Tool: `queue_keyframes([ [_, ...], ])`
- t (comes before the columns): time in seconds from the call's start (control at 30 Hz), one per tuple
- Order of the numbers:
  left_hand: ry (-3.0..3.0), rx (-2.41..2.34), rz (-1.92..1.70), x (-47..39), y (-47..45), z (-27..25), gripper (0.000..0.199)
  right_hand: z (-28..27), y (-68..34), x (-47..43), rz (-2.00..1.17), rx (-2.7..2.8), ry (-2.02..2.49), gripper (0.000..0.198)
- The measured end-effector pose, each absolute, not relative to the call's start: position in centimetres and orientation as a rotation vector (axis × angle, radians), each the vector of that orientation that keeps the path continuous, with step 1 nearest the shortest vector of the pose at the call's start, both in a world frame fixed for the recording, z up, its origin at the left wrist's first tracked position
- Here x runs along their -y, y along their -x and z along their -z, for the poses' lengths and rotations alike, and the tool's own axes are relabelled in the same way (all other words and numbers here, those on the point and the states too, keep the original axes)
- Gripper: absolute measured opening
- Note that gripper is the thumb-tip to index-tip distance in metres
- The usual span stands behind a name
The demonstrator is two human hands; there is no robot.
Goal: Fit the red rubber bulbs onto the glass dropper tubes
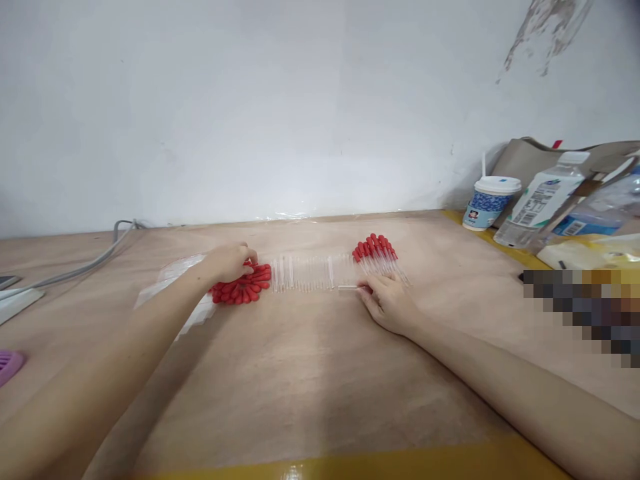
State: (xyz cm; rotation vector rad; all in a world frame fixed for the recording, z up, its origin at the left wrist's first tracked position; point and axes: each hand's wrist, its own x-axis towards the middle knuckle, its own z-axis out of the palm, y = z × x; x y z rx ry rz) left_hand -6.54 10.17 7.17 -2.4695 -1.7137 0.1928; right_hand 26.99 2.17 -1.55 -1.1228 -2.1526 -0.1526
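My left hand (231, 263) is over a round cluster of red rubber bulbs (243, 291), its fingers curled in a pinch on one bulb at the far edge. Between thumb and fingertips, my right hand (390, 300) holds a thin clear glass tube (347, 288) that points left, nearly level. A row of clear glass tubes (303, 273) lies side by side between my hands. Just beyond my right hand, several glass droppers with red bulbs (376, 249) lie in a fan, their tubes toward me and partly covered by the hand.
Clear plastic bags (173, 272) lie under my left forearm. A grey cable (95, 260) and a purple object (9, 365) are at left. To the right stand a lidded paper cup (489, 203), a plastic bottle (543, 200) and a grey bag (523, 160). The wall (300, 107) rises behind the table.
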Motion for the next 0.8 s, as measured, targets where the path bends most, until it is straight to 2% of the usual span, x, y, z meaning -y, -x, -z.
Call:
queue_keyframes([
  [0.17, 2.529, 1.775, -0.220, -10.8, 6.1, -7.3, 0.016, 1.5, -27.1, -2.1, 0.159, 2.158, 1.120, 0.015],
  [0.3, 2.525, 1.754, -0.020, -9.7, 5.9, -8.1, 0.010, 1.6, -27.1, -2.1, 0.169, 2.172, 1.136, 0.015],
  [0.37, 2.542, 1.763, 0.237, -8.2, 5.3, -8.2, 0.013, 1.6, -27.1, -2.1, 0.184, 2.168, 1.138, 0.016],
  [0.5, 2.704, 1.789, 1.133, -4.1, 2.3, -6.4, 0.030, 1.8, -27.0, -2.3, 0.212, 2.165, 1.117, 0.021],
  [0.57, 2.862, 1.800, 1.428, -2.4, 0.5, -4.8, 0.031, 1.9, -27.1, -2.4, 0.221, 2.179, 1.108, 0.022],
  [0.7, 2.905, 1.964, 1.699, -0.9, -2.2, -1.6, 0.021, 1.9, -27.2, -2.4, 0.263, 2.166, 1.121, 0.020],
  [0.8, 2.930, 1.996, 1.725, -1.0, -2.8, -0.1, 0.024, 1.8, -27.0, -2.3, 0.268, 2.161, 1.088, 0.018],
])
